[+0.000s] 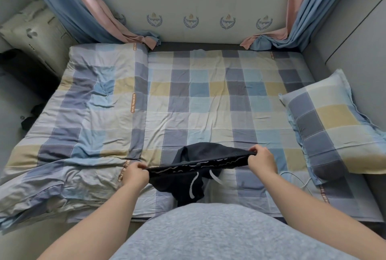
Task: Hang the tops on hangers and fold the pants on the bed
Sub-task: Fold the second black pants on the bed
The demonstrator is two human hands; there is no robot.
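Left hand (135,174): fingers (142,165) curled, pinching the left end of the waistband (198,164). Right hand (262,160): fingers (253,152) curled likewise, pinching the right end. Both grips closed on cloth, thumbs toward the body.

Waistband is pulled taut between the two hands, right end a little higher and farther from the body than the left. It bears a pale wavy pattern on dark ground.

Pants (181,188): dark navy, held just above the near edge of the bed (198,97). Back panel bulges up behind the waistband; the rest hangs down in front, toward the person's grey top (208,234). Two white drawstrings (193,184) dangle from the front centre.

Bed sheet: plaid in blue, grey, yellow and cream. Matching quilt (94,92) lies rumpled along the left side, its near corner just beside the left hand. Matching pillow (330,124) at the right edge. Thin white cable (300,178) lies on the sheet near the right forearm. Blue-and-pink curtains (83,9) hang at both far corners.
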